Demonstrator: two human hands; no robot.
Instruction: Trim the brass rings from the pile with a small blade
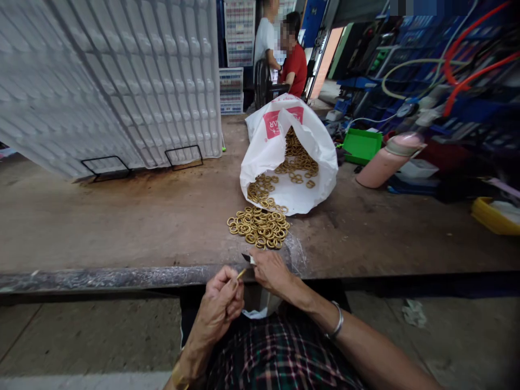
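My left hand (221,300) is closed, pinching a brass-coloured ring (241,274) that shows edge-on at the fingertips. To its right, my right hand (271,269) grips a small knife (247,259) with a dark blade pointing left; its handle is mostly hidden in the fingers. Both hands are at the table's front edge, apart from each other. Just beyond them lies a pile of brass rings (260,227). Behind the pile, a white plastic bag (312,197) lies on its side, its mouth facing me, with many more rings inside. Below my hands, a pale bag or container (260,311) is partly visible.
Tall pale ribbed panels (162,81) stand on the wooden table (122,227) at left, with black wire stands. At right are a pink bottle (384,162), a green tray (361,146) and a yellow tray (493,216). Two people and stacked crates (239,27) are at the back.
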